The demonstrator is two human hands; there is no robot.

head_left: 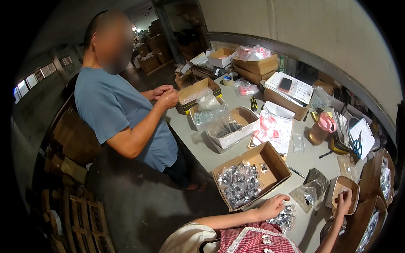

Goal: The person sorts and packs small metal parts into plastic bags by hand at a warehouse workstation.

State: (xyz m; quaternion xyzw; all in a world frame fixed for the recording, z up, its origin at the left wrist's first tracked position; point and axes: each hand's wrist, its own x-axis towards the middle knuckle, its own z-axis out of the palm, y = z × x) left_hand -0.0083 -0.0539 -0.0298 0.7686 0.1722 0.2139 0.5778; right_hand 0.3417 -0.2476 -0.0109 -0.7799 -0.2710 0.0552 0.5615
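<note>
My left hand (273, 207) is just above a pile of small clear packets with dark and metal parts (283, 218), at the table's near edge. Its fingers are curled; whatever they hold, if anything, is hidden. My right hand (344, 201) reaches into a small open cardboard box (354, 188) on the right. Those fingers are bent together, and their tips cannot be made out clearly. Beyond my left hand stands a larger open cardboard box (276, 162), with many similar filled packets (239, 183) heaped in its left part. Between my hands lies a clear bag with dark pieces (306, 196).
A person in a blue T-shirt (122, 105) stands across on the left, hands together. Open boxes of hardware (234, 126) line the table's left side. A pink-lidded jug (322, 128), blue scissors (357, 145) and packet-filled boxes (373, 219) stand along the right.
</note>
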